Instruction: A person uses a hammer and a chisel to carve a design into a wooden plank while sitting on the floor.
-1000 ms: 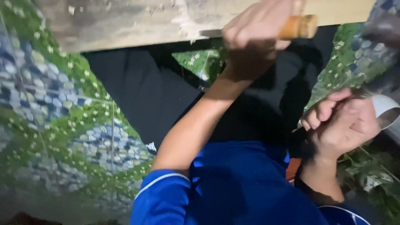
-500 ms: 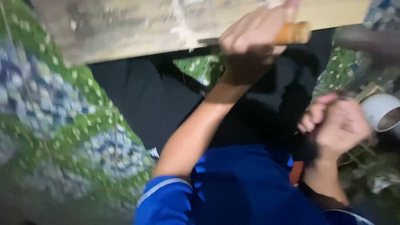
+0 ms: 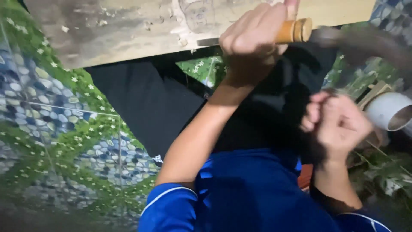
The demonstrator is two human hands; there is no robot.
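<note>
Left hand (image 3: 257, 36): grip fully closed around a chisel (image 3: 296, 31). Handle round, turned, pale yellow wood with ringed end; narrow flat metal blade pointing left from under the fist, lying against the plank (image 3: 128, 30).

Plank: pale raw wood, broad and flat, surface rough with chips and a faint carved outline near the blade tip. It spans the top of the view above the lap.

Right hand (image 3: 339, 124): grip curled into a tight fist, blurred; a dark, smeared shaft (image 3: 365, 43) rises from it toward the chisel end. What it is cannot be told.

Pipe (image 3: 388, 111): white, smooth, round, open-ended, just right of the right hand.

Clothing: blue shirt (image 3: 249, 193) with white piping; black trousers (image 3: 146, 103), matte.

Floor (image 3: 47, 129): glossy tiles printed with blue pebbles, green leaves and small white flowers.
</note>
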